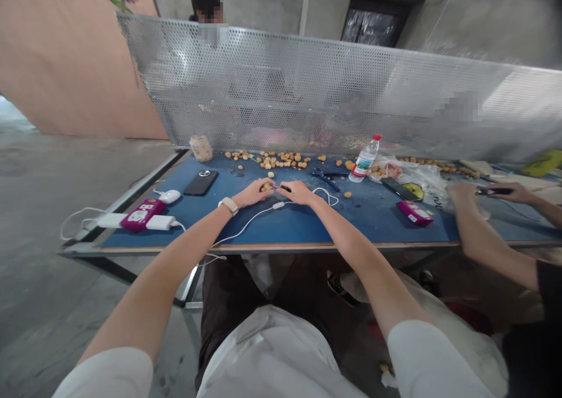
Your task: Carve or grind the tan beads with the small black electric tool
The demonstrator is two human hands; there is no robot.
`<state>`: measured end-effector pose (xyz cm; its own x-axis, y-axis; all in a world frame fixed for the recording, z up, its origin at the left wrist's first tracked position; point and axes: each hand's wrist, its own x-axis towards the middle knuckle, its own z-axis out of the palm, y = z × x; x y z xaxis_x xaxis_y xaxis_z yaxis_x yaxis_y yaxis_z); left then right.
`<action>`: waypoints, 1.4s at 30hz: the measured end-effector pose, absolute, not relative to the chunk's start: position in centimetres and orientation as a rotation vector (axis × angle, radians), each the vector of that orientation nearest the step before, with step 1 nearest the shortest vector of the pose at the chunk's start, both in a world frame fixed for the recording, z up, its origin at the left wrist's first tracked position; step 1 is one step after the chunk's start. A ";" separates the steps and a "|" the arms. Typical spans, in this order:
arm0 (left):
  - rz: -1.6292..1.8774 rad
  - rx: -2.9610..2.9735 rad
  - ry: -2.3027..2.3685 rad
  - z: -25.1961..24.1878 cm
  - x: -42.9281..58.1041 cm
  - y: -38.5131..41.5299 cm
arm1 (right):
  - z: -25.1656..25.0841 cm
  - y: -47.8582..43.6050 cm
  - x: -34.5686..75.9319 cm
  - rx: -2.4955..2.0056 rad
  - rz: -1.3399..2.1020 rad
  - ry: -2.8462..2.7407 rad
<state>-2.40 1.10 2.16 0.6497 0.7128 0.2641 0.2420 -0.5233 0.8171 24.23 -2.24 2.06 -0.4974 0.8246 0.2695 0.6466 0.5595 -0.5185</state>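
My left hand [257, 193], with a pale watch band at the wrist, has its fingers closed on a small round tan fruit [266, 187] that looks like a longan. Close beside it, my right hand [298, 192] grips a small tool with a black handle [285, 188]. A thin tip points from the tool towards the fruit, but its exact kind is too small to tell. Just beyond both hands lies a loose row of similar fruits [281, 161]. One pale piece [271, 174] sits apart, nearer my left hand.
On the blue tabletop [290, 228] are a black phone [201, 182], a purple box [143, 215] with white plugs, a white cable [246, 225], a bottle [365, 159], dark blue-handled tools [328, 178] and another purple box [415, 213]. A perforated metal screen [281, 93] stands behind. A co-worker's hands [465, 199] work at right.
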 end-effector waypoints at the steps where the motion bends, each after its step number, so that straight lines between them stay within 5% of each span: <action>1: 0.758 2.093 0.734 2.2 -2.4 1.1 | 2.1 -2.3 24.2 -1.188 0.485 -2.308; 16: 0.661 1.708 0.629 1.6 -1.9 1.6 | 1.9 -1.8 24.4 -1.230 0.482 -2.322; 42: 0.657 1.972 0.638 2.1 -2.6 1.0 | 1.9 -1.8 24.2 -1.223 0.486 -2.328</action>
